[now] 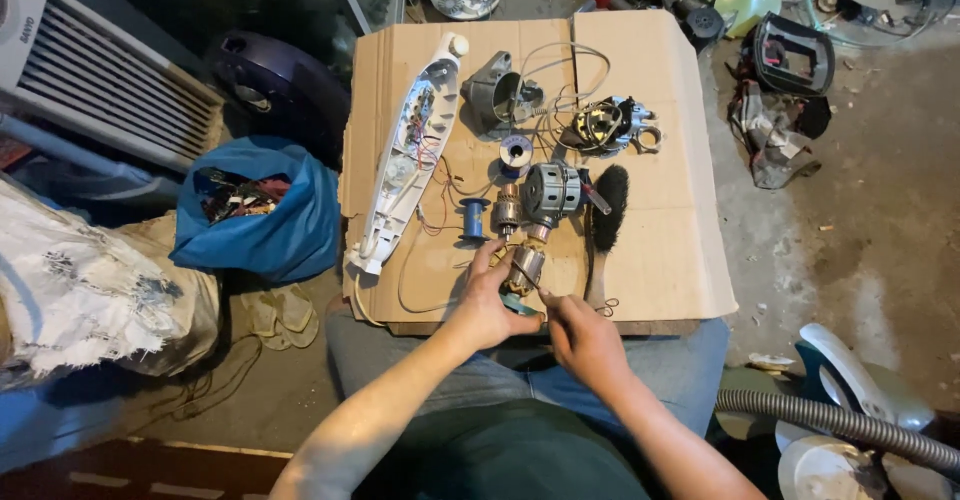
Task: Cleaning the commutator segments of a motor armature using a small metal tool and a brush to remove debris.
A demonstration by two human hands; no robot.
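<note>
Dim, flat light — sharp centre, edges dark and stretched

The cardboard (pixel 660 250) is matt brown paperboard. The rotor (pixel 524 266) shows dull metal with coppery windings. The casing (pixel 410 150) is smooth white plastic. The brush (pixel 608 200) has rough black bristles. The bag (pixel 265 225) is blue cloth.

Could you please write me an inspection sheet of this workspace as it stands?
Surface: cardboard sheet across the lap.
Job's things: motor rotor in left hand; right hand pokes it with a thin tool.
Clutter: white casing, blue spool, brush, motor parts.
Grippers: both hands closed.
Cables: loose wires.
Surroundings: blue bag, grey hose.
</note>
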